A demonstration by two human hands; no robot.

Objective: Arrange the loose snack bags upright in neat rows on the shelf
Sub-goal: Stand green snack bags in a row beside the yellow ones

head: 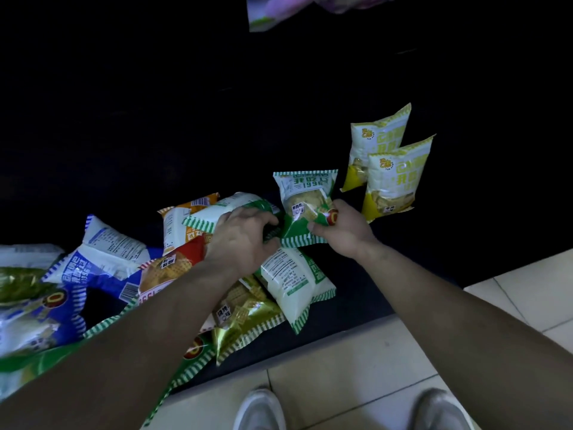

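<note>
Right hand point(342, 232) pinches lower corner of green bag point(305, 201); bag stands upright on dark shelf point(350, 290), just beside two yellow bags point(393, 181) standing in row. Left hand point(245, 240) has fingers curled over end of second green bag point(223, 212), lying atop loose heap point(173, 268) of blue, orange, gold bags to left.

Handling, judged — puffed film, light, slick, crisps inside fragile. Grip crimped seam or bottom corners, not belly. Likely topples — lean against neighbour.
</note>
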